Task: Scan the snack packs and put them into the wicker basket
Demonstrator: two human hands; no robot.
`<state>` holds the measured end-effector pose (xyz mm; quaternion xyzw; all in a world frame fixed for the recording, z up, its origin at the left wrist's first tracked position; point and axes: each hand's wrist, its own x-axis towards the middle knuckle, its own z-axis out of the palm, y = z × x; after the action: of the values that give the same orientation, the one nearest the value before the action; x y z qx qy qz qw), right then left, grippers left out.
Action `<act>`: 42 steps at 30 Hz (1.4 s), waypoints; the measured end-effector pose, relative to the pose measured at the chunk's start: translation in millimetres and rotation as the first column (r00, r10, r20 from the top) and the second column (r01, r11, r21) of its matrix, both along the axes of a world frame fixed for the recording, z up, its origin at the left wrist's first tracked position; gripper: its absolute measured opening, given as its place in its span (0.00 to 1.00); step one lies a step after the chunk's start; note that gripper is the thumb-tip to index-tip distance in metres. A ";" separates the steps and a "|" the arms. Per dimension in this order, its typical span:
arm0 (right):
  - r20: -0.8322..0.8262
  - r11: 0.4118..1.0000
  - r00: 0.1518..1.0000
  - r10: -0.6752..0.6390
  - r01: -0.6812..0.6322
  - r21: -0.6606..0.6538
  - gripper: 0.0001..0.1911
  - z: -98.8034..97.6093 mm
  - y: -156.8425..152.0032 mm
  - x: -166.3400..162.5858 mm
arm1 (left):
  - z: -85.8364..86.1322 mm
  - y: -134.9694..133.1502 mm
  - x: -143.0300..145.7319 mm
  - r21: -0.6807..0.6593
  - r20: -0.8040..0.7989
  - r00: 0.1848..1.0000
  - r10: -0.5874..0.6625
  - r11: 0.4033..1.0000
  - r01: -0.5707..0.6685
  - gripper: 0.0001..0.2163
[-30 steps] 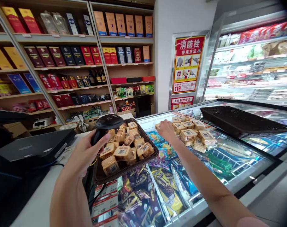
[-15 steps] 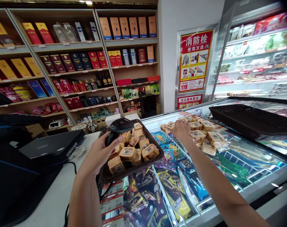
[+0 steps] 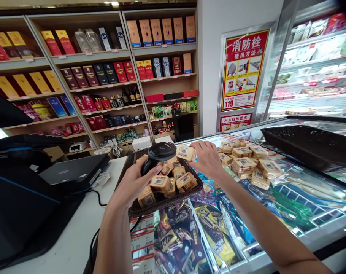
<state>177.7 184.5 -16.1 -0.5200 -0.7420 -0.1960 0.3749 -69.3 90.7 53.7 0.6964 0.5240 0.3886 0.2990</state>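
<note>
The person's left hand (image 3: 135,184) is curled round the handle of a black handheld barcode scanner (image 3: 162,151), its thumb stretched along the near side. The right hand (image 3: 206,158) is partly closed, fingertips and thumb pinching one end of a wrapped biscuit packet (image 3: 186,152). That packet is held up just left of the right hand, beside the scanner's head, with a printed barcode facing the person; whether packet and scanner touch cannot be told. Beneath the left hand and the scanner sits a dark wicker basket (image 3: 173,201) with similar packets (image 3: 160,182) heaped at various angles. To the right of the right hand, a pile of packets (image 3: 243,164) is stacked on the freezer's glass top (image 3: 307,182), and farther right lies a dark shallow tray (image 3: 310,142). Below the right forearm, yellow bagged goods (image 3: 215,238) show inside the freezer. To the left of the left hand stretches a white bench (image 3: 67,236), bearing a flat black machine (image 3: 73,171)
</note>
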 end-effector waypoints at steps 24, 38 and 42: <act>0.020 0.907 0.968 0.252 -0.229 -0.352 0.29 -12.0 19.6 -132.6 | 8.0 -11.8 -25.9 0.052 0.103 0.970 0.218 0.973 -0.225 0.22; 0.105 0.923 0.993 -0.061 0.096 -0.374 0.15 -32.3 35.9 -11.2 | 3.7 -1.1 -20.1 0.052 0.072 0.981 0.177 0.982 -0.181 0.21; 0.114 0.855 0.948 -0.296 0.316 -0.410 0.17 -42.3 50.2 53.9 | 5.7 1.4 -15.3 0.035 0.051 0.984 0.168 0.985 -0.170 0.20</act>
<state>231.6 234.7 -58.4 -0.6953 -0.6832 -0.0997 0.1996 -84.7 92.1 59.4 0.6456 0.5661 0.4394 0.2638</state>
